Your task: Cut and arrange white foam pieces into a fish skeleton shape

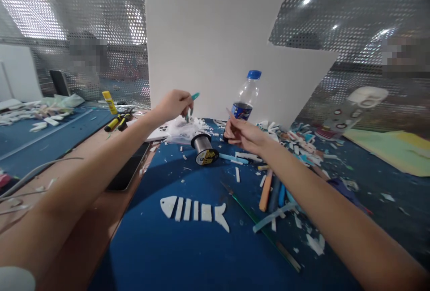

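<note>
My left hand (176, 104) is closed around a slim teal tool (195, 96), whose kind I cannot make out. It hovers over a clear plastic bag (183, 130) beside white scraps. In front of the bottle, my right hand (247, 135) pinches a small pale strip (230, 113). Between and below the hands lies a spool of clear line (204, 149) on its side. Nearer me, white pieces form a fish with separate head (168, 206), body strips (187, 209) and tail (221, 216) on the blue mat (161, 255).
A blue-capped bottle (247, 92) of dark drink stands before a white board (215, 36). Right of the fish lie a green-handled brush (248, 210), an orange-handled tool (265, 191) and a glue stick (273, 218). A dark tablet (129, 170) and yellow-black pliers (117, 121) are left.
</note>
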### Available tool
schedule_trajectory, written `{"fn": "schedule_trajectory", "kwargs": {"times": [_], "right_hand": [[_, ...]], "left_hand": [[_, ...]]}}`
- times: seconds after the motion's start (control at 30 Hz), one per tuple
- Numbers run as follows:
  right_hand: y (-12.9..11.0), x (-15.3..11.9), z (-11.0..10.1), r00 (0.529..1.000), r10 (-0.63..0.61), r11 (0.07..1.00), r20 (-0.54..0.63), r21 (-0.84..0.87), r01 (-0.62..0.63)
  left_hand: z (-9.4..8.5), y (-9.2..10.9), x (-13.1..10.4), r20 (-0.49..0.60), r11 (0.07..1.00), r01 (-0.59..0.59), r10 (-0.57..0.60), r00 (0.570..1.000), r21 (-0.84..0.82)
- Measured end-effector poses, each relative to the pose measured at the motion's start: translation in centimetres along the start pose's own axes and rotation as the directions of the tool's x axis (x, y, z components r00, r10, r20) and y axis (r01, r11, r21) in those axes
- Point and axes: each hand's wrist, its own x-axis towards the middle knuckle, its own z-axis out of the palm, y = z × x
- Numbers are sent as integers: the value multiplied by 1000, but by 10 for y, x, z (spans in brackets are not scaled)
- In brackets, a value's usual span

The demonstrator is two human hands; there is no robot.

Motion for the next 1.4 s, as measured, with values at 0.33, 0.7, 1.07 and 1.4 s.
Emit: {"fn": "schedule_trajectory", "kwargs": {"times": [0.33, 0.7, 1.07, 1.4], "right_hand": [[9, 8, -10, 966, 256, 939, -26, 244, -242], [-7, 4, -20, 960, 251, 951, -123, 215, -221], [-26, -5, -15, 964, 174, 966, -201, 224, -128], [-28, -7, -9, 986, 53, 964, -156, 265, -10]], "left_hand": [[-13, -24, 10, -40, 994, 89, -87, 995, 62], [70, -30, -9, 170, 974, 196, -174, 970, -117], [86, -29, -22, 146, 1000, 15, -19, 989, 28], [71, -17, -28, 29, 932, -164, 164, 986, 324]]}}
